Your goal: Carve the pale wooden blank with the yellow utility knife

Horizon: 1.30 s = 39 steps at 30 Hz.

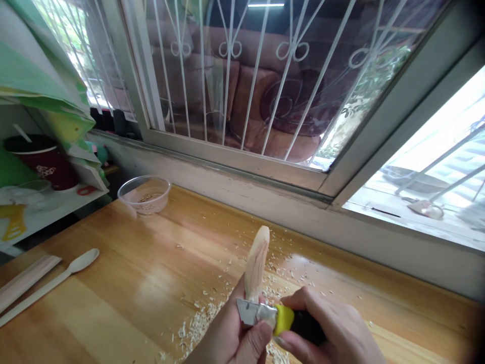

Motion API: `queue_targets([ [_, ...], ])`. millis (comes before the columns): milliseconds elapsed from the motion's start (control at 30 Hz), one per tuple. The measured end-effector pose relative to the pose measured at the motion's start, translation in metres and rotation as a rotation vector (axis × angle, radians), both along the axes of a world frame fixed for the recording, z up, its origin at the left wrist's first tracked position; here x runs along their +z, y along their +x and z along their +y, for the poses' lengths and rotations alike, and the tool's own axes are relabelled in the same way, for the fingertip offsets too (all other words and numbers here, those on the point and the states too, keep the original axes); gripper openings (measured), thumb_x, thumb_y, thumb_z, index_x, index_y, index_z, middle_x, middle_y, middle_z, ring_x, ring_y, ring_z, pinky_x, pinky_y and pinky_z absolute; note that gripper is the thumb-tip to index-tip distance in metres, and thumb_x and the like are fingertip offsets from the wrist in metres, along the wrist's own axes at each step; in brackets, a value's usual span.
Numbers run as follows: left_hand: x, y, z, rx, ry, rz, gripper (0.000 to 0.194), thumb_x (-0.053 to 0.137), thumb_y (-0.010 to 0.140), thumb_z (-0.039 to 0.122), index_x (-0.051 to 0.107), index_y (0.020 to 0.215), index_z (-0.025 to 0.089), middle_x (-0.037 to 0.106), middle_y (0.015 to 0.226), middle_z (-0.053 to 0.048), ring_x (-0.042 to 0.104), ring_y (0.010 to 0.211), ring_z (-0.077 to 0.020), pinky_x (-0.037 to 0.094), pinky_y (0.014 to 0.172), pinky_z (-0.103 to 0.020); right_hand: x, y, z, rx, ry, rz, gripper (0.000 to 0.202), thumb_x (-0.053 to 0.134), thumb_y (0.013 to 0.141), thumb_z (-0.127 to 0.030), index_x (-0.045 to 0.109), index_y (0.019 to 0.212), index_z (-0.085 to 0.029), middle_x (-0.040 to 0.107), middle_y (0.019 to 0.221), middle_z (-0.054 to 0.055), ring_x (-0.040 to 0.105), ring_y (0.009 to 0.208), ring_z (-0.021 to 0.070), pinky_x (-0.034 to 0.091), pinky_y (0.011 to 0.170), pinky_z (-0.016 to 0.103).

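Note:
A pale carved piece of wood (257,263) stands nearly upright in my left hand (235,323), its rounded tip pointing up. My right hand (329,328) is closed around the black and yellow handle of a utility knife (284,319). The knife's blade lies across the lower part of the wood, and my left thumb touches the metal part near the blade. Wood shavings (199,323) are scattered on the table (125,283) beneath and around both hands.
A wooden spoon (81,262) and a flat wood strip (26,280) lie at the left. Further back stands a clear plastic bowl (146,194) with small bits inside. A dark red cup (45,162) stands on a shelf at the far left. Behind the table is a barred window (242,141).

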<state>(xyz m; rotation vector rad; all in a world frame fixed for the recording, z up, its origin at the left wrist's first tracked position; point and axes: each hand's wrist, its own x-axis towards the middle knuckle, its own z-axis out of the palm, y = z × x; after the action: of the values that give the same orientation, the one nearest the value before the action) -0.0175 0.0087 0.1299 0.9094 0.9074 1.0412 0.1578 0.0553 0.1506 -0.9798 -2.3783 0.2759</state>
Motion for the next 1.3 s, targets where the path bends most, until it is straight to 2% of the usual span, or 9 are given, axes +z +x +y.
queue_targets([
  [167, -0.007, -0.001, 0.002, 0.019, 0.01, 0.07, 0.065, 0.05, 0.077, 0.066, 0.042, 0.125, 0.023, 0.04, 0.068, 0.004, 0.038, 0.049, -0.0062, 0.024, 0.044, -0.022, -0.002, -0.004, 0.001, -0.021, 0.049, 0.004, 0.037, 0.047, 0.086, -0.057, 0.053, 0.081, -0.021, 0.06, 0.058, -0.002, 0.057, 0.048, 0.0101, 0.038, 0.04, 0.019],
  [333, -0.007, 0.0, 0.003, 0.002, -0.011, 0.084, 0.06, 0.047, 0.076, 0.069, 0.05, 0.111, 0.021, 0.038, 0.062, 0.006, 0.033, 0.043, -0.0038, 0.022, 0.041, -0.02, -0.003, -0.006, 0.001, -0.041, 0.107, 0.006, 0.036, 0.048, 0.086, -0.057, 0.053, 0.083, -0.021, 0.061, 0.059, -0.002, 0.055, 0.046, 0.0096, 0.037, 0.039, 0.019],
  [500, -0.008, 0.002, 0.002, -0.014, -0.013, -0.022, 0.057, 0.052, 0.074, 0.068, 0.048, 0.109, 0.023, 0.041, 0.062, 0.007, 0.038, 0.044, -0.0039, 0.025, 0.041, -0.019, -0.005, -0.004, 0.002, 0.003, -0.013, 0.035, 0.04, 0.045, 0.086, -0.06, 0.053, 0.083, -0.021, 0.059, 0.058, -0.003, 0.054, 0.047, 0.0095, 0.039, 0.043, 0.019],
  [667, -0.008, 0.0, 0.003, -0.015, 0.022, 0.044, 0.054, 0.05, 0.077, 0.066, 0.05, 0.107, 0.022, 0.041, 0.061, 0.006, 0.039, 0.047, -0.0058, 0.026, 0.045, -0.02, -0.01, -0.005, 0.006, 0.024, -0.08, 0.06, 0.044, 0.041, 0.086, -0.063, 0.054, 0.08, -0.021, 0.056, 0.056, -0.003, 0.05, 0.044, 0.0088, 0.037, 0.041, 0.02],
  [900, -0.004, 0.0, 0.007, 0.017, 0.066, 0.141, 0.063, 0.044, 0.079, 0.067, 0.047, 0.12, 0.019, 0.039, 0.062, 0.005, 0.037, 0.05, -0.0081, 0.028, 0.049, -0.023, -0.012, -0.007, 0.008, -0.042, -0.004, 0.038, 0.041, 0.045, 0.086, -0.06, 0.053, 0.079, -0.021, 0.057, 0.058, -0.002, 0.052, 0.047, 0.0093, 0.038, 0.043, 0.021],
  [1067, -0.006, -0.001, 0.007, 0.025, 0.057, 0.184, 0.064, 0.04, 0.08, 0.067, 0.047, 0.12, 0.017, 0.038, 0.059, 0.006, 0.037, 0.047, -0.0074, 0.027, 0.046, -0.022, -0.01, -0.01, 0.007, -0.053, 0.058, 0.034, 0.04, 0.044, 0.087, -0.06, 0.053, 0.08, -0.021, 0.059, 0.058, -0.002, 0.054, 0.047, 0.0097, 0.039, 0.044, 0.021],
  [1300, -0.006, 0.002, 0.005, 0.049, 0.058, 0.094, 0.054, 0.045, 0.08, 0.065, 0.05, 0.108, 0.019, 0.043, 0.068, 0.004, 0.038, 0.048, -0.0052, 0.026, 0.045, -0.021, -0.01, -0.008, 0.005, -0.042, 0.056, 0.039, 0.04, 0.046, 0.086, -0.06, 0.054, 0.082, -0.021, 0.059, 0.058, -0.002, 0.053, 0.046, 0.0093, 0.037, 0.042, 0.02],
])
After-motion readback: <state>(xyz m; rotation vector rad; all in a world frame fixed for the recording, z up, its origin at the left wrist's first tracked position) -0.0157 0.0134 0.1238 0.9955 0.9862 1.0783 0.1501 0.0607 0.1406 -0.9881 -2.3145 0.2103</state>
